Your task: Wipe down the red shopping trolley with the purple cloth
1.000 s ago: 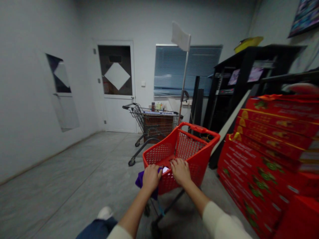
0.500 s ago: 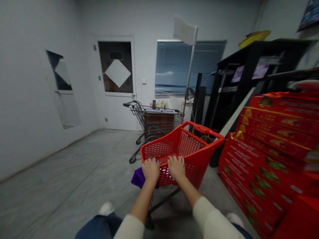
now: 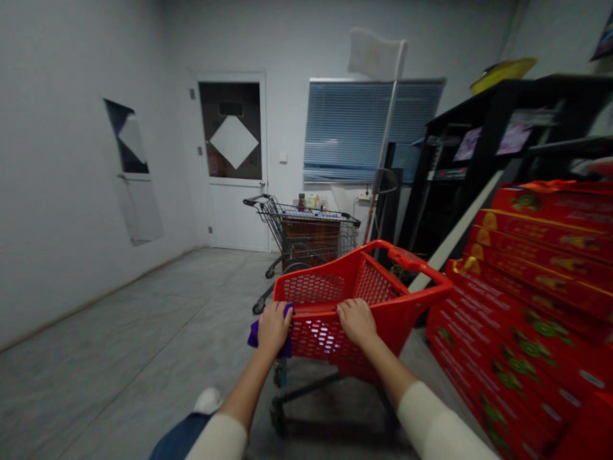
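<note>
A red plastic shopping cart with perforated sides stands side-on right in front of me. My left hand is closed over the left end of its near rim, pressing a purple cloth there. The cloth hangs out on both sides of the hand. Farther right on the same rim, my right hand has its fingers curled over the edge. The cart's red handle is at the far right end, apart from both hands. Below the basket, the dark frame and wheels show in part.
A dark wire cart stands behind the red one, near the back wall. Stacked red cartons rise close on the right, beside a black shelf. A white door is at the back left. Grey concrete floor spreads on the left.
My hands have moved apart along the rim: the left one leftward with the purple cloth, the right one rightward. The view has turned slightly left, and the cart's handle end sits farther right.
</note>
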`<state>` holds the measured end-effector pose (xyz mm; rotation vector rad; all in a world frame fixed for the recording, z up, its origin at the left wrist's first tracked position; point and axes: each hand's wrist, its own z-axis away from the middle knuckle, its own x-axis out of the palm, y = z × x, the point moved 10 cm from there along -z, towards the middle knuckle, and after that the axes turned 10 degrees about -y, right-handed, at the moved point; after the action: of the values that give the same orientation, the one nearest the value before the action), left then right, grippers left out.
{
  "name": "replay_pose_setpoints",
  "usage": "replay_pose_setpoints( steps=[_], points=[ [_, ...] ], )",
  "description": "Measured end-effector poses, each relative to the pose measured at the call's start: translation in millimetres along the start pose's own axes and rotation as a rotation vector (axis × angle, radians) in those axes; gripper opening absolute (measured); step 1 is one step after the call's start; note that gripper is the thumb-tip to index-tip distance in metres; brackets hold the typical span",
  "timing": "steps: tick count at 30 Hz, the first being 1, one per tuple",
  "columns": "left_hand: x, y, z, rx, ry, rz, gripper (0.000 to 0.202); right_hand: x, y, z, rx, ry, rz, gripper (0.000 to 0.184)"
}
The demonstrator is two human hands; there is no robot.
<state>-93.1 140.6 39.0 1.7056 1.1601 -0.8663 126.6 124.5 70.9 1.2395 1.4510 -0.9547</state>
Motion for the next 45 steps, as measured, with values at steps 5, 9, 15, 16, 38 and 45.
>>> replay_pose_setpoints(
  steps=[5, 9, 15, 16, 38, 45],
  points=[
    [1.7, -8.7, -7.7, -0.104, 0.107, 0.040, 0.034, 5.6, -6.8, -1.0, -0.063, 0.024, -0.003, 0.037],
    [1.6, 30.1, -10.3, -0.081, 0.169, 0.005, 0.033, 7.4, -11.9, -0.6, -0.041, 0.048, 0.017, 0.037],
    [4.0, 59.7, -7.0, 0.164, 0.209, 0.026, 0.030, 3.5, -5.6, 4.3, -0.004, 0.068, 0.010, 0.036],
    [4.1, 53.8, -5.8, 0.180, 0.231, 0.038, 0.031, 2.7, -5.3, 5.2, -0.014, 0.071, -0.002, 0.036],
    [43.3, 18.6, -23.3, 0.225, 0.415, 0.307, 0.036, 27.1, -36.9, -12.9, -0.172, -0.074, -0.006, 0.050],
    [83.1, -4.0, -28.3, 0.031, 0.496, 0.468, 0.044, 31.8, -33.8, -34.2, -0.085, -0.053, -0.046, 0.048]
  ],
)
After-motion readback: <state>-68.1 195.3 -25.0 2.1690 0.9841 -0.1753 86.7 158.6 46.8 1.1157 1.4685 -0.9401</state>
